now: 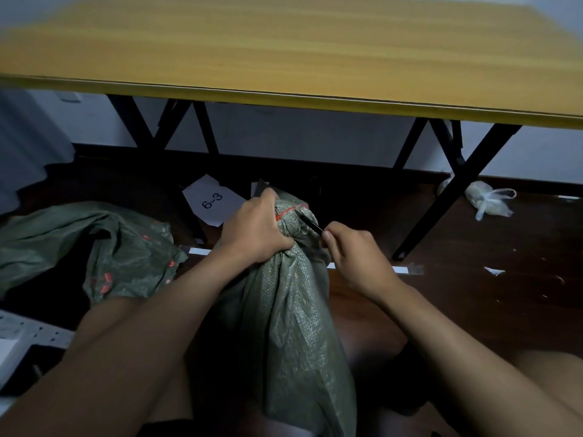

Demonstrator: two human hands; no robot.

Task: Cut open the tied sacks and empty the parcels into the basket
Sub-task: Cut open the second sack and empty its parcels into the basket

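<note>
The left hand has its fingers clamped around the gathered neck of the green sack, just below the red tie. The right hand pinches a dark blade, tip at the tie. Cutting seems underway; next likely calls for severing it cleanly.

A green woven sack is being held upright at the middle of the view, its body filled out and running down to 6 o'clock. Its neck is being kept gathered into a tight bunch toward 12 o'clock, and it is being bound there by a red tie. A thin dark blade is being pressed against the bunched neck just beside the tie, at its 3 o'clock side. A second green sack, printed with red marks, is lying slack and crumpled on the dark floor at 9 o'clock, well apart from the first.
</note>
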